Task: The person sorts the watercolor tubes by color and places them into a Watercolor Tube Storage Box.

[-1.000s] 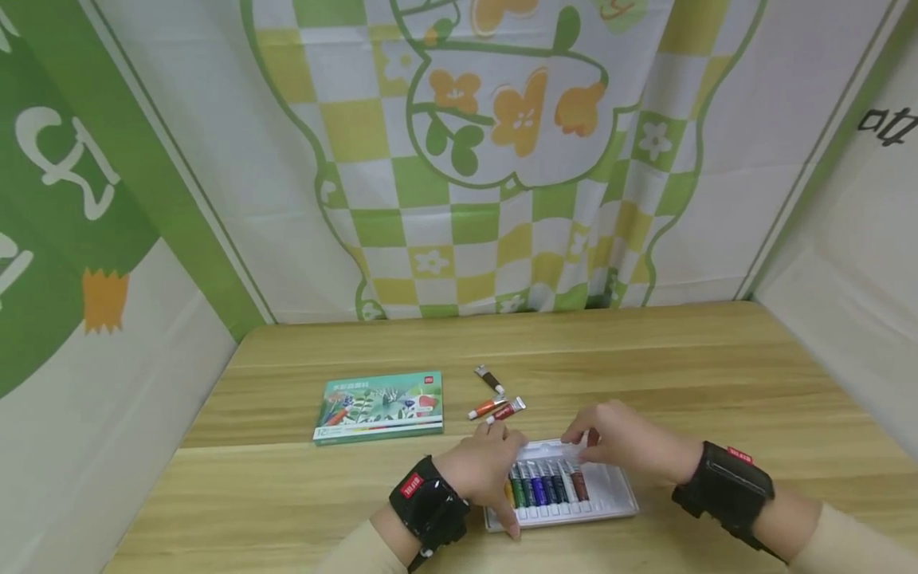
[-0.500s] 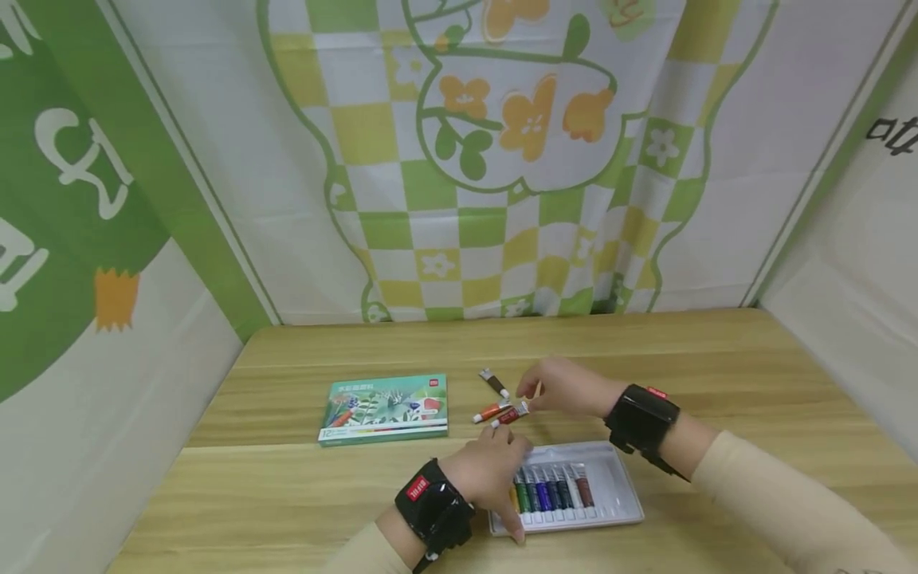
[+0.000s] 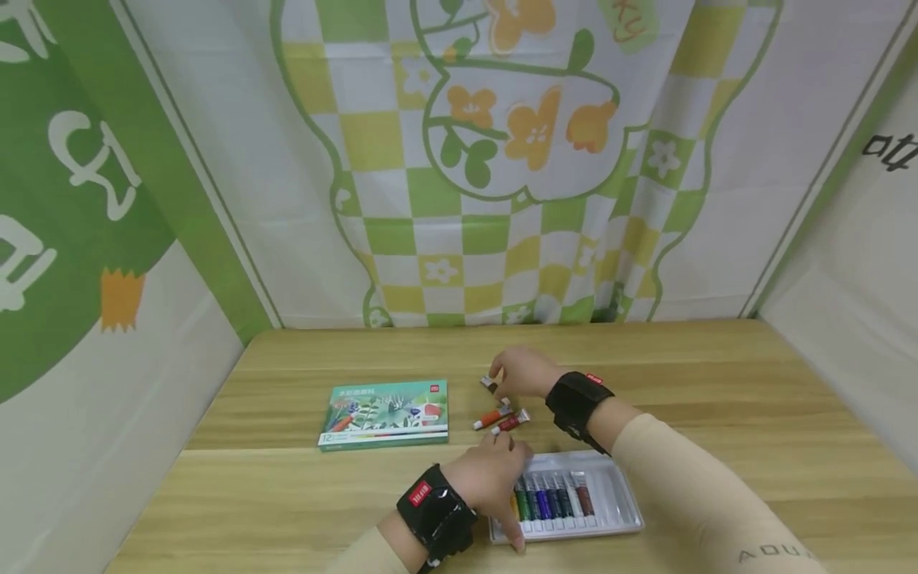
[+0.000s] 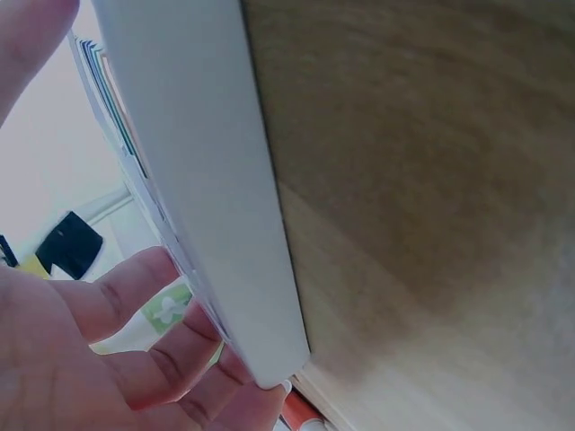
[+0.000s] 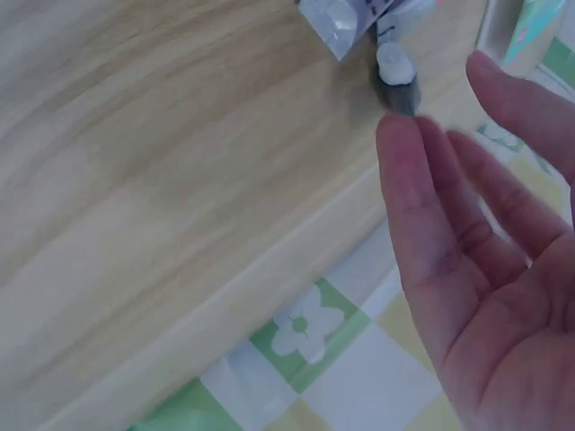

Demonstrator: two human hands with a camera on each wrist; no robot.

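A white plastic tray [image 3: 622,502] of small paint tubes lies at the table's front. My left hand [image 3: 491,478] grips its left end, thumb on the near edge and fingers at the far edge. In the left wrist view those fingers [image 4: 171,364] lie along the tray's side. Behind the tray, my right hand [image 3: 527,372] reaches over a dark brown paint tube [image 3: 491,386]. The right wrist view has the fingertips by the dark tube's capped end [image 5: 402,94], with the thumb [image 5: 517,99] well apart. Orange [image 3: 492,418] and red [image 3: 511,422] paint tubes lie just in front.
A green illustrated paint box [image 3: 387,414] lies flat to the left of the loose tubes. Several tubes [image 3: 543,502] stand in a row in the tray, with bare slots at its right. A patterned cloth [image 3: 488,263] hangs behind the wooden table [image 3: 251,494].
My right hand has moved from the tray, up and left past the red tube, to the dark brown tube. The left hand keeps its hold on the tray.
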